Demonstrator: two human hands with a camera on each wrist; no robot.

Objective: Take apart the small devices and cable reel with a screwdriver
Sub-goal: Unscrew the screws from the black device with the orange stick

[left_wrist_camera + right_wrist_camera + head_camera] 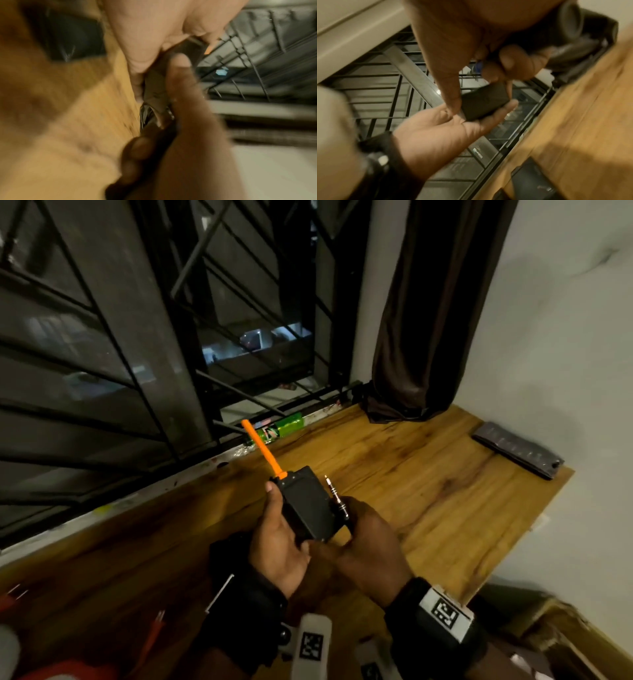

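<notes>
A small black device (306, 501) with an orange antenna (262, 448) is held above the wooden table (428, 474). My left hand (281, 529) cradles it from the left, thumb along its side edge. My right hand (359, 529) meets its lower right corner and grips a slim metal screwdriver (335, 496), which sticks up beside the device. In the right wrist view the device (484, 100) lies on the left hand's palm (436, 129), with the right thumb on its near corner. The left wrist view is blurred; the device (155, 86) shows as a dark edge between fingers.
A dark flat case (517, 450) lies at the table's far right by the wall. A green packet (284, 426) sits on the sill under the window grille (137, 337). A dark curtain (428, 320) hangs in the corner. Red items (150, 642) lie at the near left.
</notes>
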